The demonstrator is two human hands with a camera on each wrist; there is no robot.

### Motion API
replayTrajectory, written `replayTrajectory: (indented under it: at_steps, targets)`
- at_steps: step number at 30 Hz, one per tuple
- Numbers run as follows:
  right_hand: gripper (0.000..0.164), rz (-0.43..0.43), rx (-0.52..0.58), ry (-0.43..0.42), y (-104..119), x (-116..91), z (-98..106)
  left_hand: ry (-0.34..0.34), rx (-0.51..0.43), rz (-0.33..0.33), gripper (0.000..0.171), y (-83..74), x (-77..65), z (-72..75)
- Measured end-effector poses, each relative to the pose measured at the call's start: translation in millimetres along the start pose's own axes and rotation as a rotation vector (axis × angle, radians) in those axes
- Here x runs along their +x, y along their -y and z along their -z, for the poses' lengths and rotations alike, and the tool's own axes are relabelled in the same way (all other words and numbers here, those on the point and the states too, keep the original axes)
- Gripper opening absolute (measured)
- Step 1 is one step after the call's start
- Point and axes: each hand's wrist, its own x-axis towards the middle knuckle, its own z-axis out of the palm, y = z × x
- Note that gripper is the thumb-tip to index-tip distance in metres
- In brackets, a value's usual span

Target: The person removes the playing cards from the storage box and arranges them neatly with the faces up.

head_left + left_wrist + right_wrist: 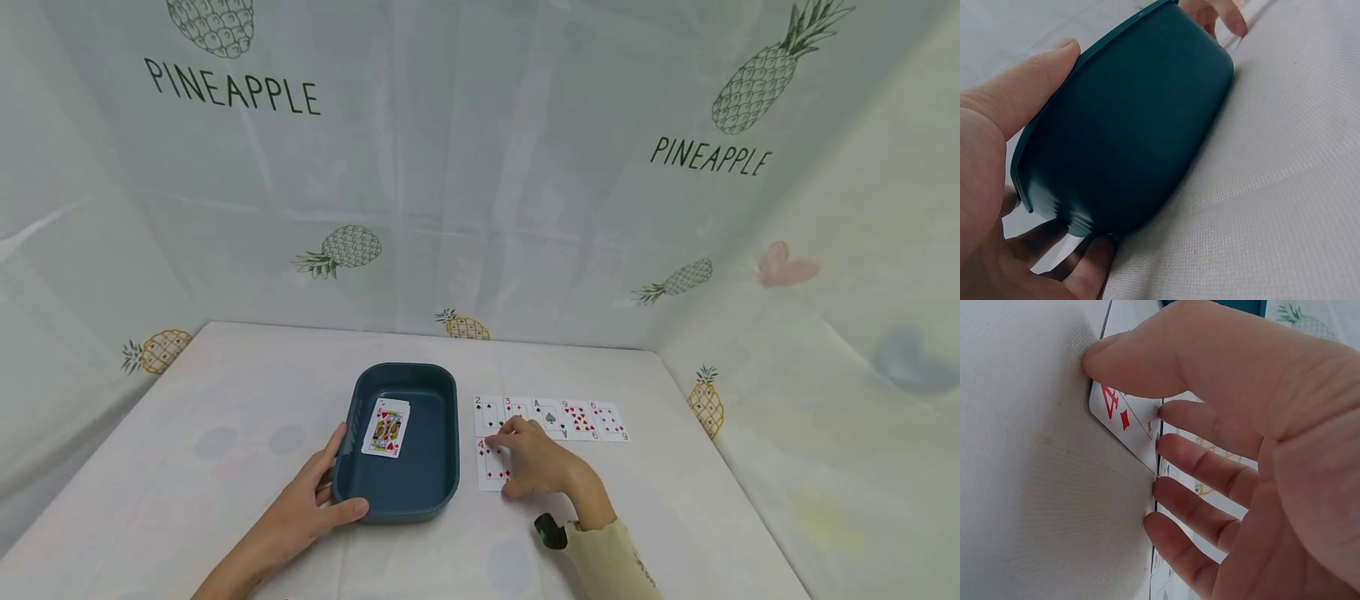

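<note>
On the left, my left hand [300, 508] grips the near left side of a dark teal rectangular dish [405, 498], thumb over the rim and fingers below. A small stack of playing cards lies in the dish, a king of hearts [387, 430] on top. My right hand [542, 458] holds a four of diamonds [491, 473] flat on the table, thumb at its near edge and fingertips towards its far edge. Right above that card is a face-up row: a two [488, 412], a three of diamonds [516, 407], an ace of spades [551, 418], a nine of hearts [581, 420] and a six of diamonds [609, 422].
A white cloth covers the table [255, 392]. Pale hanging sheets [480, 183] with pineapple prints enclose its back and sides. The dish stands left of the cards, with a narrow gap between. A dark band [551, 531] sits at my right wrist beside a light sleeve.
</note>
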Motion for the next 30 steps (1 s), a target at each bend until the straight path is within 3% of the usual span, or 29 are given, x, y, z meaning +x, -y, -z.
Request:
replayTrajectory:
  at_steps: [21,30]
  targets:
    - [0.071,-0.006,-0.006,-0.008,0.4,-1.5,4.9,0.001,-0.007,-0.009,0.108,1.2,-0.3,0.3]
    - [0.070,0.028,0.038,-0.138,1.9,-4.0,11.4,-0.002,-0.002,-0.002,0.108,2.8,0.9,0.5]
